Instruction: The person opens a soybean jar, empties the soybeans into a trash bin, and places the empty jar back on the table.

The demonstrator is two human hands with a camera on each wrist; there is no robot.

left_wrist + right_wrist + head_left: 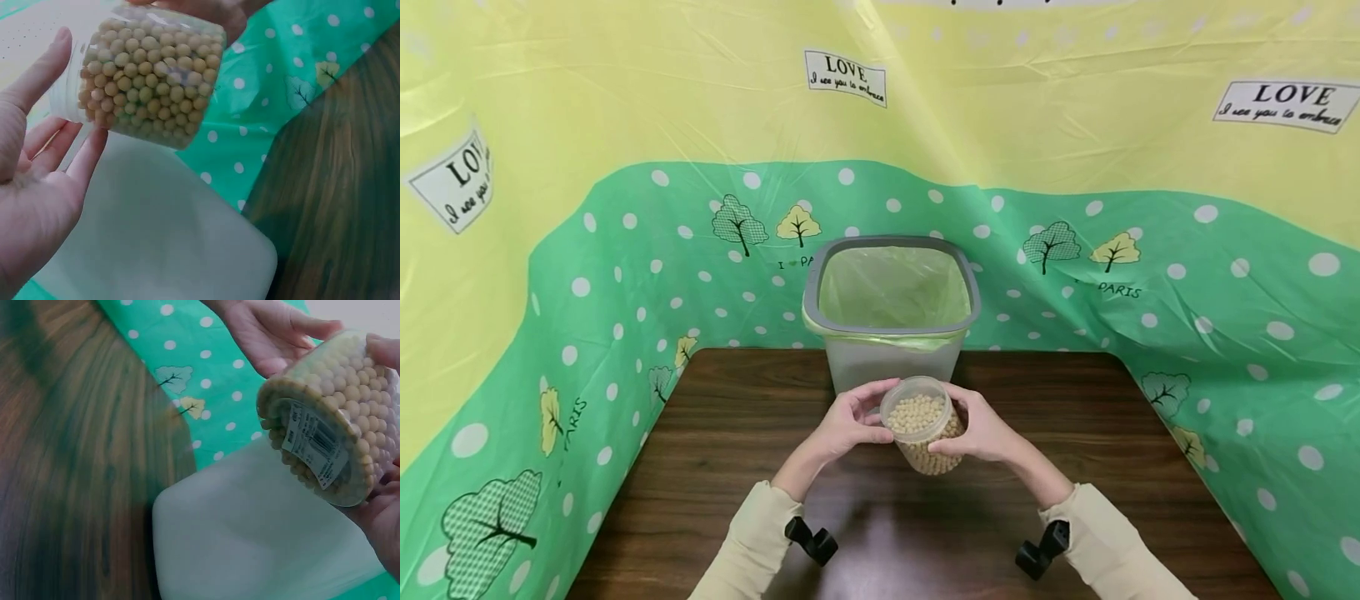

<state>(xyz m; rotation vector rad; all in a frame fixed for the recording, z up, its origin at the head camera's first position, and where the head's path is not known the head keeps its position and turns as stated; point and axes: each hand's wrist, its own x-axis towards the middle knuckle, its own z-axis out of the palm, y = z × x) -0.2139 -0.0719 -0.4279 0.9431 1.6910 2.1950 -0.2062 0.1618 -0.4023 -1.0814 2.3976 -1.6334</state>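
Note:
A clear plastic jar point(928, 460) full of round, pale yellow soybeans is held in front of the bin, its round top facing up toward the head view. My left hand point(844, 423) holds the jar's rim, thumb on one side and fingers on the other. From the opposite side my right hand point(988, 427) grips the jar body. The left wrist view shows the jar point(153, 81) tilted, with a pale translucent band point(65, 94) round its top end between left thumb and fingers. A barcode label point(315, 442) is on the jar's base.
Just behind the jar stands a grey bin point(891, 362) with a grey rim, lined with a pale green bag point(895, 287). Both are on a dark wood table point(737, 442). Green and yellow patterned cloth point(685, 242) hangs round the back and sides.

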